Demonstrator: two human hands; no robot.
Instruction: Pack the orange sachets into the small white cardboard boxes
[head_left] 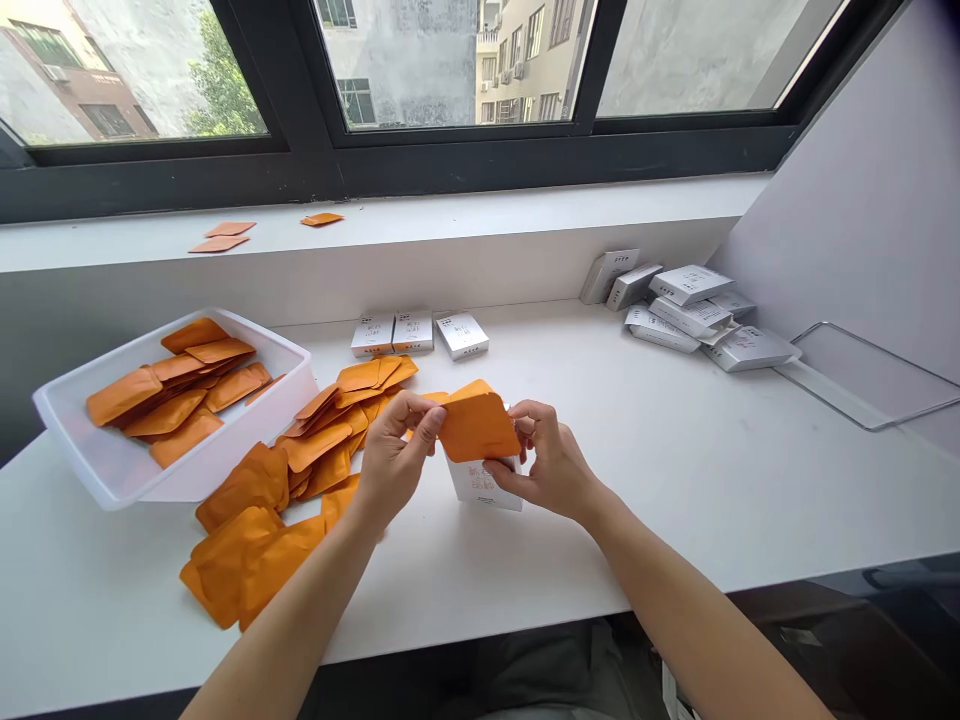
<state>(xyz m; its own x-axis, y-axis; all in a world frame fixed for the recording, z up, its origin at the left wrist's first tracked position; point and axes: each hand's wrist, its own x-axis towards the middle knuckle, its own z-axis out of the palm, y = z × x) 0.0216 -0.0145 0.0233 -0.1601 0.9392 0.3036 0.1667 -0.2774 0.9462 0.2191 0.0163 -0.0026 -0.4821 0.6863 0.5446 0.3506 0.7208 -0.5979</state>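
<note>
Packet: orange; raised above table, overlapping upper part of white box.
Left hand: thumb and fingertips pinching packet's left edge.
Right hand: fingers curled, thumb at packet's lower right edge; whether packet or box is gripped, cannot tell.
Tub: at left, holding further orange packets.
Loose pile: between tub and left hand.

The orange packet, a thin, four-sided pouch with a mostly smooth broad face and rounded corners, is held up at a slant. Below and partly behind it is a white box, its upper part hidden, its visible face printed with pale characters (too faint to read).
</note>
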